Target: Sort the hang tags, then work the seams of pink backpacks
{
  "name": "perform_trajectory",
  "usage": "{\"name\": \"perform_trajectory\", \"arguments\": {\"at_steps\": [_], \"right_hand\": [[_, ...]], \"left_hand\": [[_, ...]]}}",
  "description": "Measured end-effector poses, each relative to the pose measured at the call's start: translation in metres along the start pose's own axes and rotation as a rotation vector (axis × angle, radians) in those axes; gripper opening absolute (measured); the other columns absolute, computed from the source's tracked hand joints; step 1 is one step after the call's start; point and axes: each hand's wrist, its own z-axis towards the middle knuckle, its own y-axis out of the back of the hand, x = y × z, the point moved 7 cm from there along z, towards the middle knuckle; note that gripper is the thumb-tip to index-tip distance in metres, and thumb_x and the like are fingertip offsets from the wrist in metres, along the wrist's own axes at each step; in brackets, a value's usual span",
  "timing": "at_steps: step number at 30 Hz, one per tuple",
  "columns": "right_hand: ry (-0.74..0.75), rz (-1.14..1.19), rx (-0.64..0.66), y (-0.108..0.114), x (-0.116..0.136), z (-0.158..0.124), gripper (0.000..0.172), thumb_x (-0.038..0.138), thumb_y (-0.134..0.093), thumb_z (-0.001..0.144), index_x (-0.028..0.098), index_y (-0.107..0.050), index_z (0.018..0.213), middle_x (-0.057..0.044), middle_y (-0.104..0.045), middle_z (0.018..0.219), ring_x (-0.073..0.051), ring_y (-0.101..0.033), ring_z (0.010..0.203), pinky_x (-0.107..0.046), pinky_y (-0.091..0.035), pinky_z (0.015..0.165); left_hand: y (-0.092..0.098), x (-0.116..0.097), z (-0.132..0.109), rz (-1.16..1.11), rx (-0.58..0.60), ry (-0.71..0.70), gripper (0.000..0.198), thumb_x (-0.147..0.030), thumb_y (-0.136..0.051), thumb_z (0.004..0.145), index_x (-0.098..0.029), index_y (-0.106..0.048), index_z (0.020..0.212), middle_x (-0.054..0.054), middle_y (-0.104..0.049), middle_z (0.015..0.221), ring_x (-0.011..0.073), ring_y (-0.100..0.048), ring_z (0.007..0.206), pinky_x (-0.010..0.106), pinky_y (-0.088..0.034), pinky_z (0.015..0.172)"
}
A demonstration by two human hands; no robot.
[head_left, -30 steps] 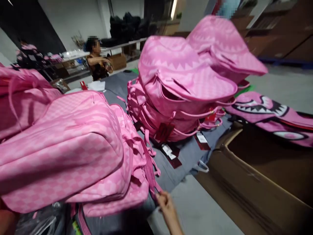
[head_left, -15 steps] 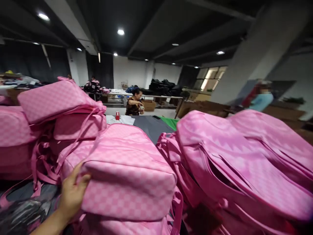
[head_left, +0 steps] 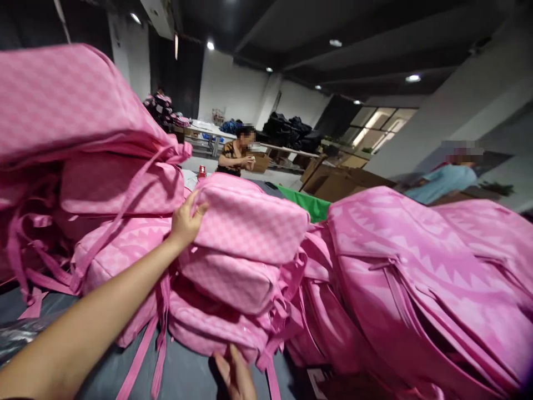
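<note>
Above you, a dark ceiling [head_left: 287,30] with beams carries small round lights [head_left: 412,78], the brightest of them glowing white. Ahead of you, a white wall [head_left: 235,83] stands beside a dark hanging [head_left: 189,72], with a long pale-topped table [head_left: 210,130] in front of it. To your right are a paned window [head_left: 381,128] and a thick pale pillar [head_left: 441,119], while grey covering [head_left: 187,375] spreads over the surface nearest you.

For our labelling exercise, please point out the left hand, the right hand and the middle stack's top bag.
Left hand [head_left: 185,223]: head view, on its back.
Right hand [head_left: 240,382]: head view, just below the fingers.
Top bag [head_left: 253,223]: head view, on its checkered face.
</note>
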Motion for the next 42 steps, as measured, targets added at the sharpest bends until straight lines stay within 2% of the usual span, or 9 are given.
{"name": "perform_trajectory", "arguments": {"at_steps": [3,11,15,20,23,26,30,37,42], "right_hand": [[-0.102,0.088,-0.170,0.004,-0.001,0.020,0.053,0.038,-0.098,0.049,0.018,-0.058,0.078,0.003,-0.066,0.067,-0.019,-0.074,0.066,-0.029,-0.066,0.069],[-0.122,-0.026,-0.231,-0.009,0.022,0.071,0.025,0.033,-0.074,0.088,0.016,-0.057,0.094,-0.001,-0.067,0.068,-0.017,-0.074,0.064,-0.028,-0.066,0.066],[-0.094,-0.207,-0.219,-0.011,0.032,0.078,0.024,0.034,-0.061,0.098,0.011,-0.058,0.106,-0.004,-0.069,0.079,-0.014,-0.072,0.068,-0.027,-0.063,0.063],[-0.019,-0.553,-0.226,0.007,0.046,0.061,0.021,0.031,-0.068,0.093,0.012,-0.066,0.102,-0.003,-0.070,0.087,-0.014,-0.069,0.074,-0.029,-0.060,0.068],[0.185,-0.770,-0.354,0.046,0.074,0.034,0.030,0.025,-0.069,0.088,0.016,-0.066,0.117,-0.010,-0.072,0.111,-0.022,-0.069,0.104,-0.032,-0.055,0.089],[0.369,-0.948,-0.532,0.089,0.107,0.006,0.052,0.017,-0.060,0.089,0.020,-0.052,0.140,-0.016,-0.057,0.143,-0.027,-0.051,0.136,-0.036,-0.041,0.109],[0.413,-1.076,-0.678,0.125,0.128,-0.004,0.050,0.008,-0.055,0.084,0.008,-0.056,0.134,-0.030,-0.055,0.140,-0.036,-0.046,0.139,-0.046,-0.036,0.110],[0.475,-1.037,-0.536,0.130,0.082,-0.034,0.038,0.018,-0.059,0.087,0.017,-0.067,0.124,-0.016,-0.067,0.131,-0.027,-0.059,0.125,-0.037,-0.041,0.107],[0.416,-0.823,-0.706,0.190,0.057,-0.097,0.022,0.027,-0.062,0.093,0.014,-0.068,0.110,-0.011,-0.069,0.117,-0.023,-0.062,0.114,-0.044,-0.046,0.106]], "left_hand": [[-0.023,0.011,0.027,-0.008,0.000,-0.023,0.085,-0.081,-0.038,0.089,-0.014,-0.056,0.138,0.018,-0.064,0.137,0.0298,-0.061,0.129,0.041,-0.048,0.111],[-0.051,0.002,0.056,-0.060,0.103,-0.093,0.063,-0.052,-0.053,0.097,-0.022,-0.039,0.150,0.010,-0.042,0.159,0.0256,-0.038,0.150,0.044,-0.027,0.127],[-0.047,0.001,0.058,0.030,0.130,0.012,0.062,-0.032,-0.063,0.092,-0.027,-0.041,0.150,0.006,-0.052,0.152,0.0254,-0.051,0.140,0.042,-0.036,0.123],[-0.012,0.004,0.042,0.154,0.367,0.046,0.076,-0.029,-0.066,0.088,-0.020,-0.033,0.156,0.011,-0.056,0.148,0.0257,-0.060,0.129,0.049,-0.047,0.113],[0.031,0.007,0.007,0.372,0.478,-0.048,0.079,-0.041,-0.061,0.088,-0.024,-0.030,0.158,0.008,-0.047,0.157,0.0297,-0.048,0.142,0.052,-0.041,0.118],[0.072,0.000,-0.050,0.377,0.528,-0.196,0.068,-0.058,-0.050,0.091,-0.033,-0.039,0.153,-0.006,-0.048,0.156,0.0241,-0.050,0.141,0.046,-0.037,0.123],[0.112,-0.014,-0.139,0.278,0.614,-0.205,0.055,-0.052,-0.056,0.089,-0.039,-0.054,0.142,-0.007,-0.056,0.149,0.0262,-0.057,0.134,0.047,-0.038,0.123],[0.197,0.009,-0.268,0.240,0.750,0.130,0.041,-0.047,-0.064,0.081,-0.041,-0.072,0.122,-0.002,-0.067,0.135,0.0309,-0.065,0.124,0.053,-0.044,0.118],[0.213,0.045,-0.321,0.190,0.783,0.324,0.044,-0.059,-0.066,0.071,-0.069,-0.063,0.113,-0.017,-0.070,0.125,0.0323,-0.068,0.119,0.051,-0.046,0.114]]}}
